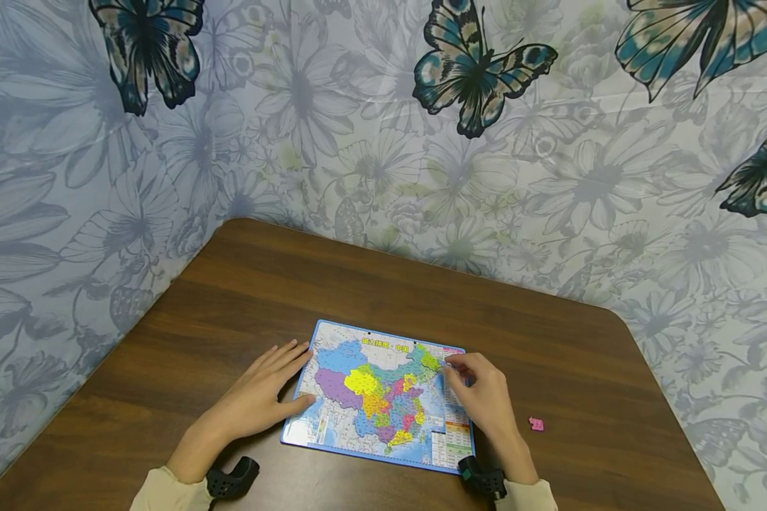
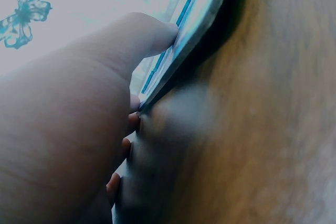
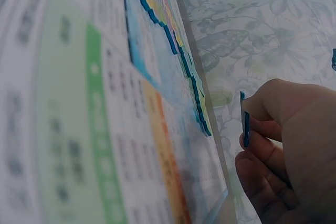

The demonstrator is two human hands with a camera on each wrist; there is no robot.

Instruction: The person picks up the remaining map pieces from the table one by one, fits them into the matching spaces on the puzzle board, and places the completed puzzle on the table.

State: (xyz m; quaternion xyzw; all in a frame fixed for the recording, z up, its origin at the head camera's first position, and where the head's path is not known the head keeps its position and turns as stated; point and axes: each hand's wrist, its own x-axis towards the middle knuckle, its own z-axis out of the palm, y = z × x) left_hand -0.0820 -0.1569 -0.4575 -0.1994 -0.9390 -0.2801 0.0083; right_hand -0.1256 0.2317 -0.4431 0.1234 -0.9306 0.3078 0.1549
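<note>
A map puzzle board (image 1: 339, 429) with a blue rim and a coloured map lies on the table. My left hand (image 1: 258, 390) rests at its left edge, fingers extended. In the left wrist view the left thumb (image 2: 152, 35) touches the board's face (image 2: 197, 22), and the other fingertips are at its edge. Over the board's right side is my right hand (image 1: 486, 394). The right wrist view shows that hand (image 3: 299, 140) pinching a thin puzzle piece (image 3: 246, 127) edge-on, apart from the board surface (image 3: 152, 145). The piece's face cannot be made out.
A small pink puzzle piece (image 1: 536, 424) lies on the brown table (image 1: 588, 383), right of the right hand. Behind the table hangs a floral backdrop (image 1: 371, 163) with butterflies. Dark bands (image 1: 233, 479) are worn on both wrists.
</note>
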